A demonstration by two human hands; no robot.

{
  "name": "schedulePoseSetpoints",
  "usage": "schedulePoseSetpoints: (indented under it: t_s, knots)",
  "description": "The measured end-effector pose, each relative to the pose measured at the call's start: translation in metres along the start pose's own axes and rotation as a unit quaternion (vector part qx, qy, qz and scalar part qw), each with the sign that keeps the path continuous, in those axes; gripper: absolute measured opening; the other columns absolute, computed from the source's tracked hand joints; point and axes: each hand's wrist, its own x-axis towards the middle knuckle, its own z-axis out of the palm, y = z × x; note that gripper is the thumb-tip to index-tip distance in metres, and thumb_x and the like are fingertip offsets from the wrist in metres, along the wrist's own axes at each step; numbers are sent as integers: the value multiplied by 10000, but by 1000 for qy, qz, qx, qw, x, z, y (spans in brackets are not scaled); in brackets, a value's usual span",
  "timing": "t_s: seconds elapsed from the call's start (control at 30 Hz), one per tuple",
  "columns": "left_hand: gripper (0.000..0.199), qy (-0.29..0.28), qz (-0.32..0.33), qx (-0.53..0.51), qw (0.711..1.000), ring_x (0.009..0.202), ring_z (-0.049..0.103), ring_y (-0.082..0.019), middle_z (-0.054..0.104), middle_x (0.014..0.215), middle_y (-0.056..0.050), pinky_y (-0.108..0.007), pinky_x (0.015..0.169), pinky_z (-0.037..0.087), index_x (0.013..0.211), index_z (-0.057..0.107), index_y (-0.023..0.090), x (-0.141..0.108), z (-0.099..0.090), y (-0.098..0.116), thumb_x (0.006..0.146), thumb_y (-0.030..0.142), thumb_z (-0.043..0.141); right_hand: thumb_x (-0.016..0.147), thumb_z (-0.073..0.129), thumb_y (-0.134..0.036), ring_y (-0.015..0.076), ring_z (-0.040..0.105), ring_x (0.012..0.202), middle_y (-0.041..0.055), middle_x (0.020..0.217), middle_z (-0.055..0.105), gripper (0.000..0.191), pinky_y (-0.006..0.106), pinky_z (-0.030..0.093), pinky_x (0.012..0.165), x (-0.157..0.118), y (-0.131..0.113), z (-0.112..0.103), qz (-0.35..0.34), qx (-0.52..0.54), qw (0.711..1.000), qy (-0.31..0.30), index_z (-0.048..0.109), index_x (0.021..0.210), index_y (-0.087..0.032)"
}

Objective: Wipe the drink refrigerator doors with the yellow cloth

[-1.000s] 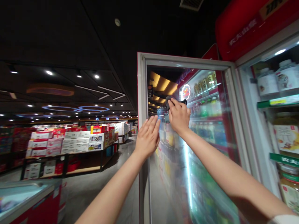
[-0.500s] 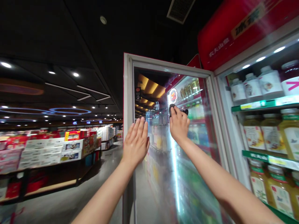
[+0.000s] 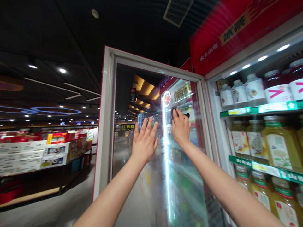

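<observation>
A tall fridge door with a glass pane and a pale frame stands swung open in front of me. My right hand presses a small dark cloth-like pad to the upper part of the pane. Most of the pad is hidden under the bent fingers, with a black bit showing at the right of the hand. To the left, my left hand is held up at the glass, fingers spread and nothing in it; I cannot tell whether the palm touches the pane.
On the right, the red-topped drinks fridge holds several bottles on shelves with green edge strips. At the left a low display table bears stacked boxes, beside a grey floor aisle.
My view has turned right, so the door and fridge sit further left. My left hand has moved from near the frame inward over the glass, its fingers spreading. The right hand keeps the pad.
</observation>
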Motion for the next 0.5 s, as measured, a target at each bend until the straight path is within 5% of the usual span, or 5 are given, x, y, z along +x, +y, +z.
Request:
schedulePoseSetpoints:
  t_s: [0.1,0.23,0.37,0.5]
  knots:
    - [707,16,7,2,1000,1587,163,-332,229,1689,-138,-633,1279,105,1603,331,205,-2,1,2,956,350,577,1008,399,-220,311,459,1294,70,1616,448,548,494,474,988,-9,-8,-2,-94,13,995,-15,458,1550,-271]
    - [722,28,11,8,1000,1581,181,-340,245,1685,-139,-651,1272,111,1617,296,226,-1,0,2,961,338,578,1017,397,-236,290,446,1321,42,1630,430,551,466,476,1007,29,-9,-7,-155,12,988,-15,430,1564,-296]
    - [705,16,13,16,1000,1582,177,-332,242,1686,-130,-647,1273,118,1621,284,233,0,-1,0,982,364,551,1010,401,-228,318,458,1304,83,1608,452,548,491,476,995,52,26,-4,-35,9,999,12,451,1554,-264]
    - [690,4,12,19,1000,1582,170,-335,227,1688,-136,-649,1271,123,1621,281,229,0,0,-2,996,381,530,1005,407,-213,334,473,1277,129,1592,458,553,519,480,964,11,48,2,74,-15,997,6,445,1556,-250]
